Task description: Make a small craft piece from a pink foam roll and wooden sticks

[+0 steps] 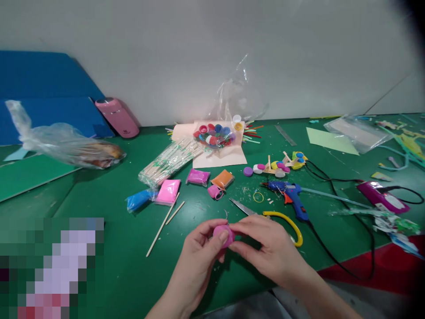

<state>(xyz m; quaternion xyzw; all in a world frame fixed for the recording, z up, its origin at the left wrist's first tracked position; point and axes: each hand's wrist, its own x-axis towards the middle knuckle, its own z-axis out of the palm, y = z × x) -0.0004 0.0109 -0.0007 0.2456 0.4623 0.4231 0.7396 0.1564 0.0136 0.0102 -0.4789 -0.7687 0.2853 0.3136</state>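
Holding the round pink plastic-looking disc (pixel 219 230) between my two hands above the green counter (pixel 119 266), I have the left hand (pixel 199 252) closed on it, thumb across its face. The right hand (pixel 274 248) brings its fingers to the disc's right edge, slightly parted; I cannot tell whether they grip it. Steady left pressure and small right-hand moves would suit so small a piece. The yellow-handled metal scissors (pixel 243 207) lie just beyond my right hand, the blue glue gun (pixel 292 192) farther out. The counter's near edge passes under my right forearm; I judge sideways room better leftward, short of the long wooden stick (pixel 162 225).
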